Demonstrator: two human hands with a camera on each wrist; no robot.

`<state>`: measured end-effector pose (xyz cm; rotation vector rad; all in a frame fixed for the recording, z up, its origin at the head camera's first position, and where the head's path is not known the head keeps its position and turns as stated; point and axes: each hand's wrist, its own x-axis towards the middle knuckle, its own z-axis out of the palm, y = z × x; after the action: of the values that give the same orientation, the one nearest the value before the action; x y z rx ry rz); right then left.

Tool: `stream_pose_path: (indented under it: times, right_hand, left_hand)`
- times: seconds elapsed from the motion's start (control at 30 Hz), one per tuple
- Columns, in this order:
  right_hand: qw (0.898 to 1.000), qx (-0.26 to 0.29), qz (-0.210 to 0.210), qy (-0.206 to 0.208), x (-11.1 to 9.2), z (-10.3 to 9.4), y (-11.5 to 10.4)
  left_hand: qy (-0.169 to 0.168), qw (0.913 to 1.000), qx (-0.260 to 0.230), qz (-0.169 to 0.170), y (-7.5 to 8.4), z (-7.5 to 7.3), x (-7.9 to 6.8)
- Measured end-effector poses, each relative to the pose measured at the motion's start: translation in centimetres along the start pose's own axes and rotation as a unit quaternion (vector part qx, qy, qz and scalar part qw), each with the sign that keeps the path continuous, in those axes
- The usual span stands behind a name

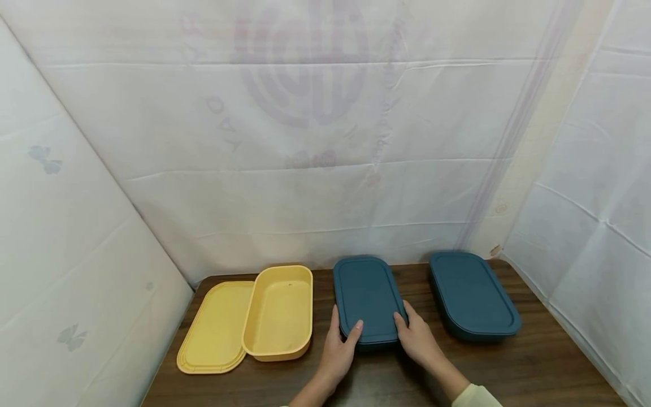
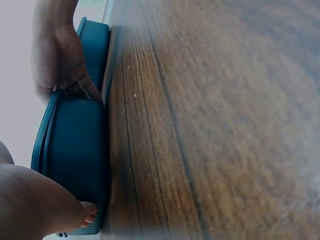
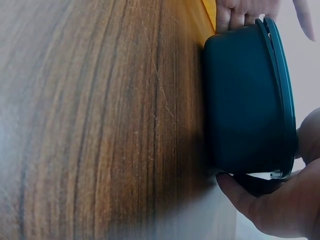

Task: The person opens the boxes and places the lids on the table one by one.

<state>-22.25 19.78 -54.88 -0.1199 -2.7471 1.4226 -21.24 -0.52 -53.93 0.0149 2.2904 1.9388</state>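
A dark blue lidded food container [image 1: 367, 297] sits on the table between both hands. My left hand [image 1: 338, 353] grips its near left side, thumb on the lid and fingers down along the wall. On the near right side my right hand [image 1: 421, 343] holds it the same way, thumb at the lid's edge. In the left wrist view, a thin gap runs between the lid and the rim of the blue container [image 2: 75, 145]. The right wrist view shows the right hand [image 3: 285, 207] with a finger low by the container's base [image 3: 245, 100].
An open yellow container [image 1: 278, 311] stands to the left, overlapping a yellow lid [image 1: 216, 328] that lies flat. A second dark blue lidded container [image 1: 473, 294] stands at the right. White cloth [image 1: 285, 203] hangs behind and beside the brown wooden table [image 1: 539, 367].
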Motion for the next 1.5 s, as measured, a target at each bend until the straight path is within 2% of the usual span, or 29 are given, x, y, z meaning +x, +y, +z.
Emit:
stream_pose_path:
  times: [0.47,0.8,0.97,1.23,1.5]
  right_hand:
    - [1.0,0.004,0.008,-0.008,-0.13,-0.2,-0.51]
    - [1.0,0.001,0.015,-0.021,-0.14,-0.6,-0.77]
    - [1.0,-0.002,0.02,-0.015,-0.17,-0.62,-0.75]
    - [0.999,0.036,0.028,-0.015,-0.2,-0.63,-0.6]
    - [0.999,0.039,0.023,-0.011,-0.09,-0.63,-0.5]
  left_hand:
    - [-0.016,0.9998,0.013,-0.007,-0.06,-0.41,0.08]
    - [0.012,0.9987,0.047,-0.015,0.31,-0.03,-0.06]
    - [0.015,0.9977,0.066,-0.001,0.44,-0.15,-0.26]
    - [0.036,0.9899,0.128,0.049,0.39,-0.12,-0.63]
    - [0.045,0.9889,0.127,0.064,0.42,-0.13,-0.76]
